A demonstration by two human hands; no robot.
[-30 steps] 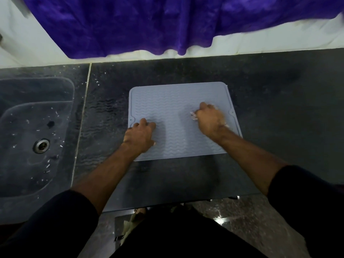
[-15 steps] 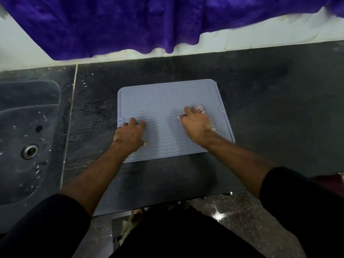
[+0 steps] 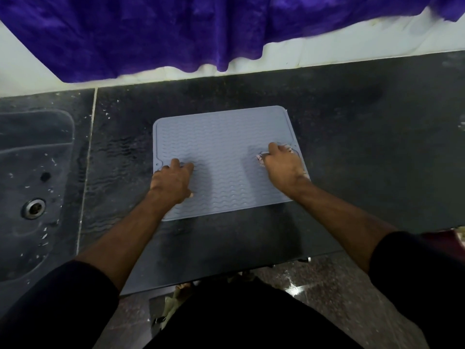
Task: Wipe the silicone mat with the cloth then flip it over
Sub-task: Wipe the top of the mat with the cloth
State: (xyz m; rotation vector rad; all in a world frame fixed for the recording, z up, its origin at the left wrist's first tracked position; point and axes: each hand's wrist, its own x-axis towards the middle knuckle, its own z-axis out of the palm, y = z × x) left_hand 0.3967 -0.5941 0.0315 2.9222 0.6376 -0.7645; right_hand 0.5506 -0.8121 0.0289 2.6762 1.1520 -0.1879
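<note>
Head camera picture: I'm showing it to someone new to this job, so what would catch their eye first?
Likely the pale grey silicone mat, lying flat in the middle of the dark countertop. On it, the left hand presses the near-left part while the right hand holds a small cloth against its right side. Then the purple fabric hanging across the top, and the sink at far left.
</note>
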